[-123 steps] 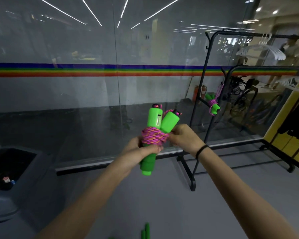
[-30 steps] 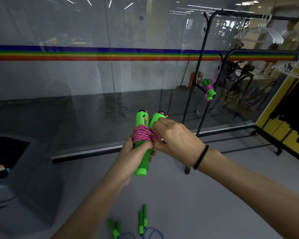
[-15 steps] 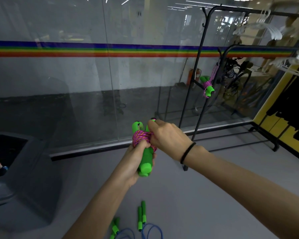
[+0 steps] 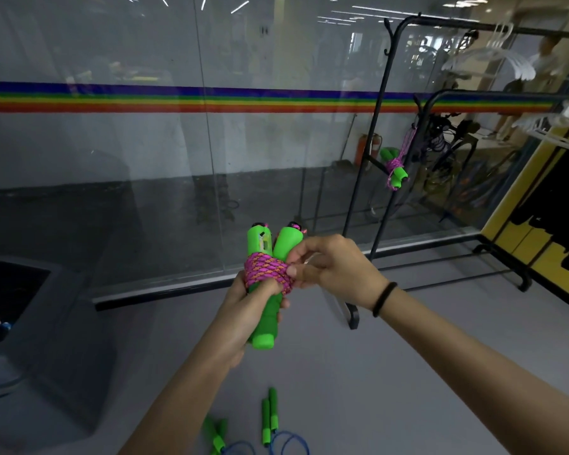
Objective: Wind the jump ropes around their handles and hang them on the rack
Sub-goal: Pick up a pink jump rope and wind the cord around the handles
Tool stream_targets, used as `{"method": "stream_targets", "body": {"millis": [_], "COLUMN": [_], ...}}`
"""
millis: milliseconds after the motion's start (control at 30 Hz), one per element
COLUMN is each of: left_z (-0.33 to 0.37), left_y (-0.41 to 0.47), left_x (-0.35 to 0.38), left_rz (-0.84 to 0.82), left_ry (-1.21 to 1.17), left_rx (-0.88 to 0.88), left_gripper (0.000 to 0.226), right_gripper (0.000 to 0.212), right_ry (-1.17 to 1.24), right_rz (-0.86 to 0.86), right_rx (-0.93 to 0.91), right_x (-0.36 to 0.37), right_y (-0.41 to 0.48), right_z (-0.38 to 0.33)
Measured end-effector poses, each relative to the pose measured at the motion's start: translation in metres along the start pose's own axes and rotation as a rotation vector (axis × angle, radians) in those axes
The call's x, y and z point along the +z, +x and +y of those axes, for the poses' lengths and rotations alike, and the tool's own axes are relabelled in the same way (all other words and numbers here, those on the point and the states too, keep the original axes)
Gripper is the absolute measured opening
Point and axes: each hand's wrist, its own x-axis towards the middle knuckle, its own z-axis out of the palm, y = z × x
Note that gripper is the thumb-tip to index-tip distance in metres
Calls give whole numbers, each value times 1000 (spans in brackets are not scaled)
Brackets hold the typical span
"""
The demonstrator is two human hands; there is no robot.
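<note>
My left hand (image 4: 247,303) is closed around the two green handles (image 4: 270,251), which stand almost upright, long axis from 6 to 12 o'clock. My right hand (image 4: 329,270) pinches the pink rope (image 4: 265,269) wound around them, probably tucking the end. The rack (image 4: 380,133) stands at about 2 o'clock, nearer to my right hand, with one wound rope (image 4: 395,170) hanging there. Two blue ropes (image 4: 286,436) lie on the floor at 6 o'clock.

I am gripping matt, foam-like green handles (image 4: 266,292) bound in braided pink cord (image 4: 266,270), standing before a glossy glass wall (image 4: 145,159) and a black metal rack (image 4: 380,133) on smooth grey flooring (image 4: 342,372).
</note>
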Motion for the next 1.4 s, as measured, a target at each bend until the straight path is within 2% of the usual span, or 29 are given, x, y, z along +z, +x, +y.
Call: {"method": "stream_targets", "body": {"millis": [67, 133, 300, 433, 533, 600, 667, 767, 933, 1067, 1200, 1267, 1400], "left_z": [-1, -2, -2, -6, -12, -16, -17, -17, -19, -27, -37, -38, -46], "left_y": [1, 2, 7, 10, 11, 11, 11, 11, 8, 5, 4, 6, 10], "left_x": [2, 2, -2, -7, -8, -6, -3, 0, 8, 2, -11, -14, -16], "left_rz": [-6, -11, 2, 98, 175, 205, 225, 208, 146, 166, 162, 160, 143], "left_ry": [26, 14, -63, 14, 119, 148, 160, 137, 44, -6, 25, 57, 60], "left_rx": [11, -4, -7, 135, 267, 325, 356, 329, 261, 217, 193, 186, 152], "left_gripper": [21, 25, 32, 33, 36, 37, 37, 37, 41, 41, 44, 49, 49], "right_gripper": [18, 16, 18, 17, 14, 6, 8, 12, 32, 34, 18, 14, 16], "right_ry": [-79, -107, 199, 357, 185, -38, -91, 55, 509, 702, 821, 874, 903], "right_rz": [-3, 27, 115, 94, 142, 245, 354, 473, 576, 460, 232, 221, 326], "right_rx": [-19, -23, 41, 69, 56, 26, -17, 37, 247, 227, 198, 219, 341], "right_x": [-2, -1, 5, 9, 14, 24, 37, 46, 46, 50, 61, 67, 76], "right_y": [2, 2, 7, 10, 11, 11, 11, 22, 44, 35, 15, 9, 7], "right_z": [4, 6, 15, 16, 14, 9, 9, 18, 37, 34, 36, 37, 45]}}
